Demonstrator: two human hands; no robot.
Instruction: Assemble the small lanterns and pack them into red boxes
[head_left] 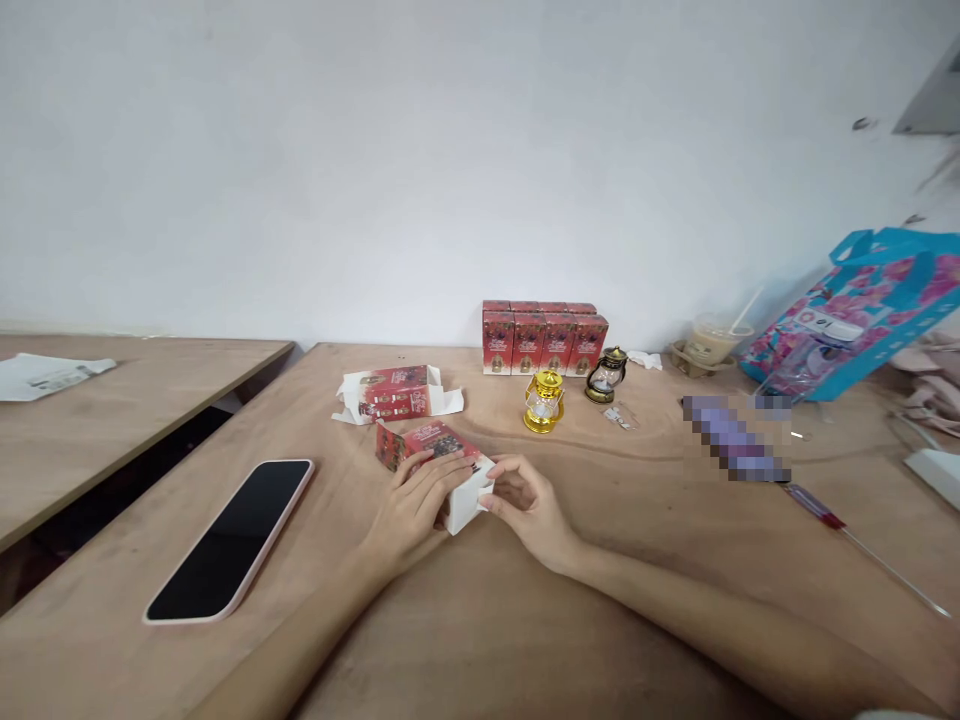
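A small red-printed carton [439, 462] with a white end lies on its side on the wooden table [525, 620]. My left hand [415, 503] rests over its near side, fingers curled on it. My right hand [526, 505] pinches the white end flap with its fingertips. Behind it lies an opened, flattened red carton [397, 393]. A gold toy lantern [544, 402] and a dark lantern [605, 376] stand further back, in front of a row of several red boxes [543, 338] at the wall.
A phone [234, 538] with a pink case lies screen-up at the left. A screwdriver [855, 535] lies at the right, a drink cup [712, 342] and a blue flowered bag [855, 312] beyond it. A second table [112, 420] stands left across a gap.
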